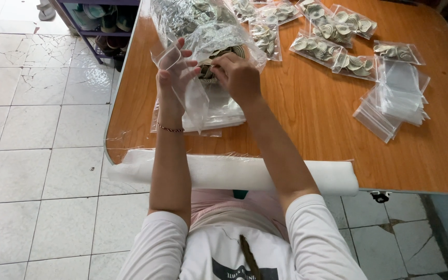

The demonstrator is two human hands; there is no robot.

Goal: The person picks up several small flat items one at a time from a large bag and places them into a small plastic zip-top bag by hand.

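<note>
Near edge first: a white foam roll (224, 173) lies along the tabletop (307, 135) lip at bottom centre, both forearms crossing over it.

Step in hand, as I judge it: bagging, w/ a small clear bag (182, 85) held up and ready for filling, coils being picked from the big sack (198, 26). Next move would call for keeping the bag mouth spread and bringing the picked coils straight over it; thin film is floppy, so the mouth could fold shut.

Left hand (175, 72), centre-left of frame: raised, wrist bent, fingers spread upward, grip pinching the clear bag's top so it hangs down over the wrist. Thin bracelet on that wrist.

Right hand (237, 75), just right of it: knuckles up, fingers curled down into the sack's opening, grip narrow on a dark-and-pale coil bundle (219, 62). Can't tell exactly how many pieces it has.

Under the hands: a flat stack of clear film (219, 111) on the tabletop.

Further out, right of frame: pile of empty zip bags (397, 98). Upper right: filled bags (333, 36) of pale coils, laid apart in a loose spread. Upper left, off the tabletop: tiled floor (27, 129) and a rack w/ shoes (99, 18).
</note>
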